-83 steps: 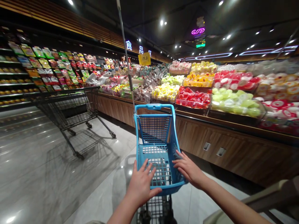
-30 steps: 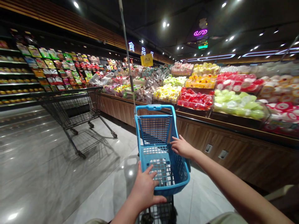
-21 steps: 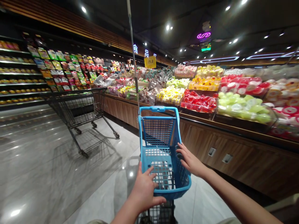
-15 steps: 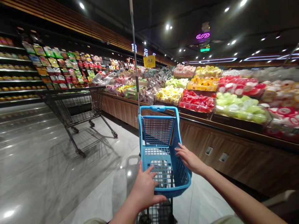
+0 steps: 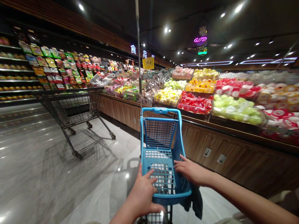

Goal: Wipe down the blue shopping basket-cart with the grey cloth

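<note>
A blue plastic basket (image 5: pixel 161 129) sits on a small trolley straight in front of me, with nothing in it. My left hand (image 5: pixel 142 193) grips its near rim, fingers inside and thumb under the edge. My right hand (image 5: pixel 190 171) lies on the right rim with its fingers stretched flat over the mesh floor, holding nothing. A dark cloth (image 5: pixel 196 202) hangs outside the basket just below my right hand; what it hangs from is hidden. A thin metal pole (image 5: pixel 139 68) rises from the basket's far left corner.
A black wire shopping cart (image 5: pixel 72 105) stands on the glossy grey floor to the left. A long wooden counter (image 5: pixel 233 155) with trays of wrapped sweets runs along the right. Dark shelves of packets (image 5: pixel 46 68) line the far left wall. A yellow price sign (image 5: pixel 148 63) hangs above the counter.
My right hand slid back along the right rim toward me and now lies lower over the mesh. The dark cloth has come into view under the basket. My left hand kept its grip.
</note>
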Demonstrator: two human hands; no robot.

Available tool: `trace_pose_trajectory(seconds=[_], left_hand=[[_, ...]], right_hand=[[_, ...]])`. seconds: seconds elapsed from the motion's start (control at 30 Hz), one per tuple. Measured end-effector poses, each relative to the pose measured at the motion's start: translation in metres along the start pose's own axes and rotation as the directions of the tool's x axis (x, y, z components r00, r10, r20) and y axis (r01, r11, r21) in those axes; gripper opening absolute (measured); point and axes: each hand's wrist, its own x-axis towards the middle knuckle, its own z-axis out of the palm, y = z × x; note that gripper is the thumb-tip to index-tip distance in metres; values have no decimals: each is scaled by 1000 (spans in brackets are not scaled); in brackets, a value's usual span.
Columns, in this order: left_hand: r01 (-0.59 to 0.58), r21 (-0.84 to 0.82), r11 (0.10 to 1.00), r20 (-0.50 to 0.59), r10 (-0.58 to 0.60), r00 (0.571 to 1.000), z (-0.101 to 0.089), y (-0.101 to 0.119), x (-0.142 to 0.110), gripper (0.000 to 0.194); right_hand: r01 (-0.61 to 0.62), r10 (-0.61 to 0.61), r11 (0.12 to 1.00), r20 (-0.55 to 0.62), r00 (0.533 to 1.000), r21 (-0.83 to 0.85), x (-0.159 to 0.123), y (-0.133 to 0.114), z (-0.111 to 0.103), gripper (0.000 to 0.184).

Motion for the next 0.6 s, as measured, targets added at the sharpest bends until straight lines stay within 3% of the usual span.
trace_pose_trajectory(seconds=[0.13, 0.23, 0.37, 0.5, 0.6], left_hand=[[5, -3, 1000, -11, -5, 1000, 1, 0, -2, 67], [15, -8, 1000, -9, -15, 1000, 2, -1, -4, 66], [23, -5, 1000, 8, -23, 1000, 1, -2, -6, 66], [37, 4, 999, 12, -37, 999, 1, -3, -4, 65], [45, -9, 999, 20, -45, 999, -1, -1, -2, 64]], right_hand=[[-155, 143, 985, -145, 979, -79, 29, 54, -27, 32], [-206, 185, 976, -217, 958, -76, 49, 77, -29, 33], [-116, 96, 981, -133, 986, -153, 60, 78, -13, 38], [-221, 177, 959, -235, 956, -176, 51, 80, -13, 64], [-277, 240, 945, -206, 949, -176, 42, 82, -19, 40]])
